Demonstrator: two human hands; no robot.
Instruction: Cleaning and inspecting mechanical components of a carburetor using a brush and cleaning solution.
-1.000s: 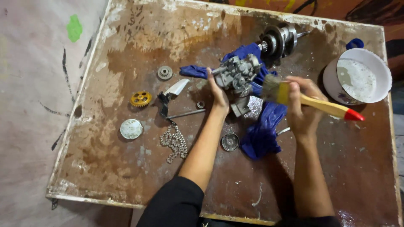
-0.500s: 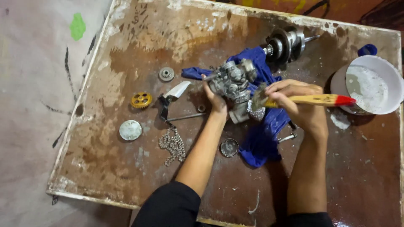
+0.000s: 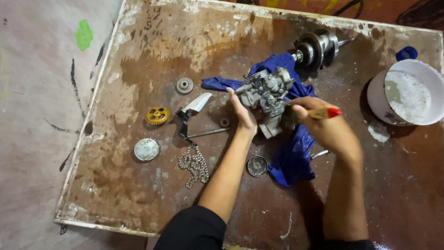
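My left hand [image 3: 243,115] grips a grey metal carburettor-like part [image 3: 264,90] and holds it just above a crumpled blue cloth [image 3: 291,153]. My right hand [image 3: 323,127] is closed around a paintbrush with a yellow handle and red tip [image 3: 326,112]; its bristle end is pressed against the right side of the metal part and mostly hidden. Both hands meet over the middle of a stained brown board [image 3: 138,55].
A white bucket of pale liquid [image 3: 407,92] stands at the right edge, a crankshaft [image 3: 319,46] behind the cloth. To the left lie a yellow gear [image 3: 157,115], a small grey gear [image 3: 184,85], a round silver cap [image 3: 146,149], a chain [image 3: 194,163], a lever [image 3: 194,118] and a round disc [image 3: 257,165].
My right hand has swung the brush from pointing out toward the bucket to lying close against the metal part. My left hand has kept its hold on the part.
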